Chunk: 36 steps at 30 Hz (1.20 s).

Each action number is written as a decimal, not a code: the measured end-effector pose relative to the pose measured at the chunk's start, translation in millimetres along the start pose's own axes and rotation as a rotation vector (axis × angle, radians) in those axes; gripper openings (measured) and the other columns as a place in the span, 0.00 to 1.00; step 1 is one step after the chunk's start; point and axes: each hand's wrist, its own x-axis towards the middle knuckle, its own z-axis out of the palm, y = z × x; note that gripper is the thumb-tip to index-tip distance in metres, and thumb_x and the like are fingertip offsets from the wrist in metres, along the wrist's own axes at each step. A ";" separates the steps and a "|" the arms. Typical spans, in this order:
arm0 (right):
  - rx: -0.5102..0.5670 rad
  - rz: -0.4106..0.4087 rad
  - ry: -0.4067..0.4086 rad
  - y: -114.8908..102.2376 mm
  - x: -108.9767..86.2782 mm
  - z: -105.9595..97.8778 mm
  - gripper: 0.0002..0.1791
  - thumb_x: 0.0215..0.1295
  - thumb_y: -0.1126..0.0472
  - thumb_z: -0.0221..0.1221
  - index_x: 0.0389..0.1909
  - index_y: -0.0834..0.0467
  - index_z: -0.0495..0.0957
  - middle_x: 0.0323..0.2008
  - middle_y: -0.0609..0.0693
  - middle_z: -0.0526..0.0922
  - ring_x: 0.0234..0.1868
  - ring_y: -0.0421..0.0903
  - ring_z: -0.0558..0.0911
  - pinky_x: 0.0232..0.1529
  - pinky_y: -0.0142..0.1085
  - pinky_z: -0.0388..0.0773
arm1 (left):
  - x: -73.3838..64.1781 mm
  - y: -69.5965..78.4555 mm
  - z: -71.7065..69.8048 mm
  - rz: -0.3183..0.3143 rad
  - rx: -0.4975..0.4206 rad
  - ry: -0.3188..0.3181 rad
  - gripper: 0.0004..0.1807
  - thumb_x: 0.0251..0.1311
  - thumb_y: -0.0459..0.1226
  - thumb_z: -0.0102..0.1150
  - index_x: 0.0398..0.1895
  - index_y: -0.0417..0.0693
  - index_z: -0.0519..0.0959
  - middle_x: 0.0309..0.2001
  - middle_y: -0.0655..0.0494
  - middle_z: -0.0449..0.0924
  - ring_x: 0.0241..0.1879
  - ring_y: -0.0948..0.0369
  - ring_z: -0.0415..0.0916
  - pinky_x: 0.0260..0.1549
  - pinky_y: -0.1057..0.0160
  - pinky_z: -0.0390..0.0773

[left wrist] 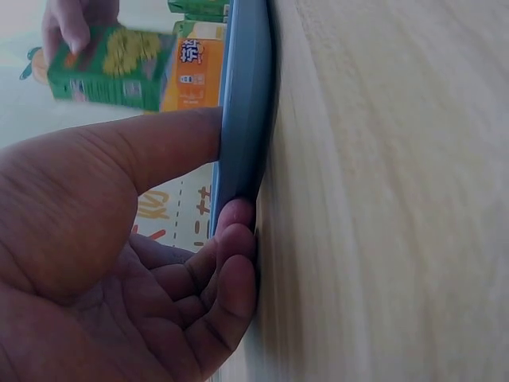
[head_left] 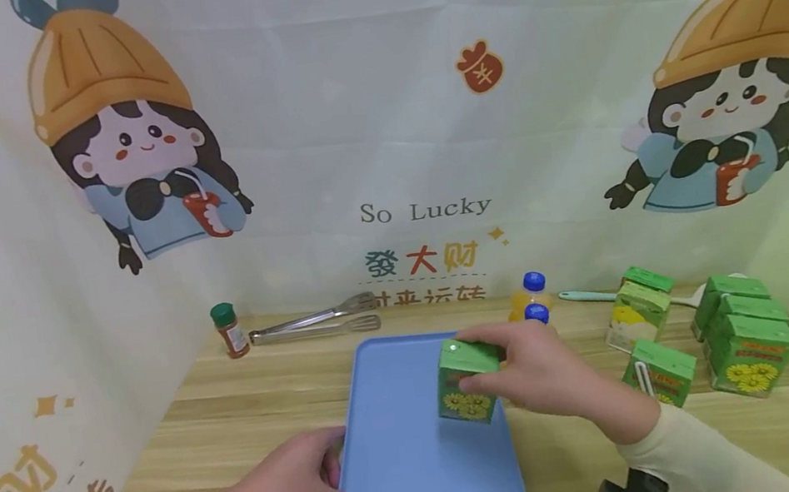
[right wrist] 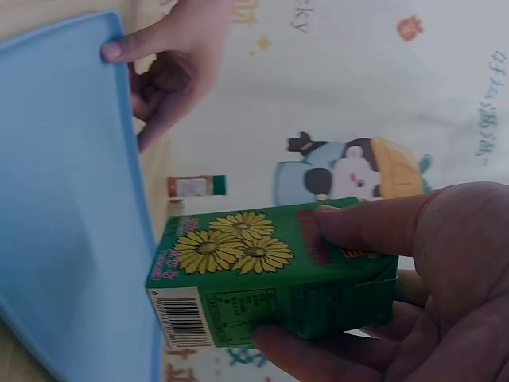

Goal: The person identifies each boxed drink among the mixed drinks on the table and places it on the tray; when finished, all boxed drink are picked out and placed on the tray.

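My right hand grips a green drink carton printed with yellow flowers, thumb on one face and fingers round the other sides. In the right wrist view the drink carton shows a barcode at its bottom end. It is held over the right part of a blue rectangular tray. At the tray's left edge, my left hand holds the rim. In the left wrist view, its thumb presses the tray's side and its curled fingertips sit at the lower edge by the table.
Several more cartons stand at the right, with a light green-handled utensil behind. Bottles with blue caps are beyond the tray. Metal tongs and a green-capped spice jar lie back left. A printed curtain encloses the wooden table.
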 end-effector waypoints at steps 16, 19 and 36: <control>-0.080 0.045 0.024 17.6 90.0 71.4 0.27 0.69 0.55 0.77 0.68 0.52 0.86 0.49 0.47 0.89 0.43 0.45 0.81 0.45 0.43 0.80 | 3.5 4.2 2.9 -0.057 -0.017 -0.019 0.49 0.50 0.41 0.89 0.71 0.28 0.74 0.29 0.58 0.80 0.28 0.59 0.76 0.29 0.62 0.73; -0.092 0.040 0.021 15.8 102.0 76.8 0.28 0.70 0.54 0.77 0.69 0.52 0.85 0.51 0.49 0.89 0.43 0.47 0.81 0.45 0.44 0.79 | 3.7 3.0 4.1 -0.037 -0.014 -0.014 0.39 0.50 0.41 0.89 0.61 0.34 0.78 0.29 0.58 0.79 0.27 0.60 0.75 0.28 0.62 0.72; -0.146 0.083 -0.030 6.1 145.4 89.3 0.30 0.75 0.52 0.73 0.75 0.52 0.80 0.62 0.52 0.86 0.51 0.48 0.82 0.53 0.48 0.81 | 1.2 1.0 0.4 -0.026 -0.015 -0.016 0.27 0.50 0.43 0.89 0.42 0.48 0.77 0.28 0.58 0.80 0.27 0.60 0.76 0.27 0.62 0.73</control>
